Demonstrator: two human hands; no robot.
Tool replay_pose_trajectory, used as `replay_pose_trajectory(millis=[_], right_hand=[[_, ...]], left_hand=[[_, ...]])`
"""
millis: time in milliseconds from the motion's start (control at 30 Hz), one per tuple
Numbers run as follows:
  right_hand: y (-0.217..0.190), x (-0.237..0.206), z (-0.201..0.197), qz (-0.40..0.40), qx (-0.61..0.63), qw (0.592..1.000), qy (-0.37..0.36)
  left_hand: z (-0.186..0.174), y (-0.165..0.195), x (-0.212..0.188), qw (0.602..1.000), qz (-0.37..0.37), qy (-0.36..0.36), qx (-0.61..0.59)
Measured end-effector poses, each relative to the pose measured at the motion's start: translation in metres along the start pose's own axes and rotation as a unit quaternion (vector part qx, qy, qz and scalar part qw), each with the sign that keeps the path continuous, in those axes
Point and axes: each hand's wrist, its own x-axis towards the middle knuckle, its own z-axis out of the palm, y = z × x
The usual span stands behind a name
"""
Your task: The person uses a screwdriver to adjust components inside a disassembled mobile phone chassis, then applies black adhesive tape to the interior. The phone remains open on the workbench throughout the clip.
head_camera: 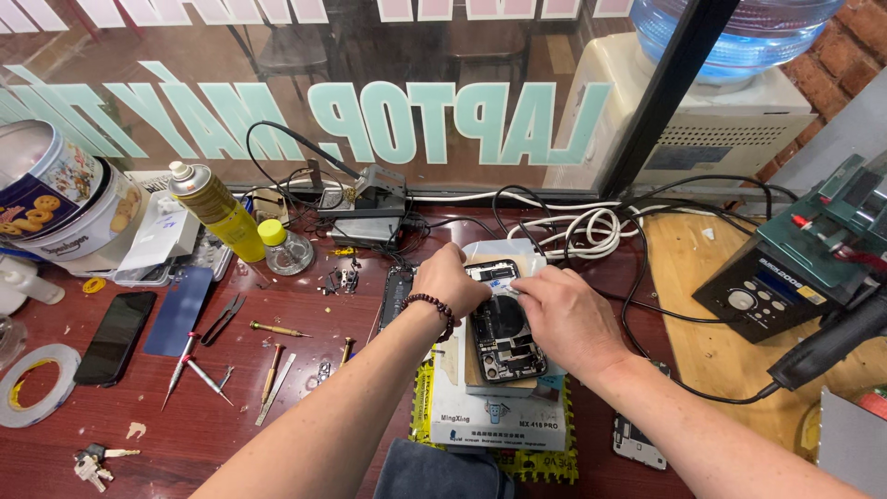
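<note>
Both hands work at the top of an opened phone [504, 337] lying on a white box on the counter [212, 420]. Left hand [450, 280] steadies it; right hand [564, 317] fingers pinch a small part inside. Lifting it likely needs a gentle pull.

Head view, the sole view: we look down steeply from our own head height, facing forward over a red-brown workbench [185, 434] toward a glass window [277, 92] at its far edge. Range is close: our forearms enter from the bottom edge, and our left hand [450, 280] and right hand [565, 317] meet mid-frame.
</note>
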Motion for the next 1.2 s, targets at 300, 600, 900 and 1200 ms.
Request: replay_pose_trajectory(millis=[300, 600, 900, 1200], right_hand=[[-0.0018, 0.0048, 0.0045, -0.031, -0.012, 0.998, -0.047], [-0.0065, 0.0051, 0.0014, -0.014, -0.02, 0.997, -0.07], [-0.0078, 0.0047, 0.0042, 0.008, -0.021, 0.998, -0.065], [-0.0015, 0.0065, 0.0082, 0.028, -0.002, 0.997, -0.073]], left_hand=[[-0.0016, -0.0038, 0.0036, 0.993, -0.046, -0.023, -0.104], [-0.0029, -0.0069, -0.0022, 0.994, -0.041, -0.014, -0.103], [-0.003, -0.0079, -0.0011, 0.992, -0.048, -0.026, -0.113], [-0.0016, -0.0082, 0.0015, 0.99, -0.057, -0.033, -0.123]])
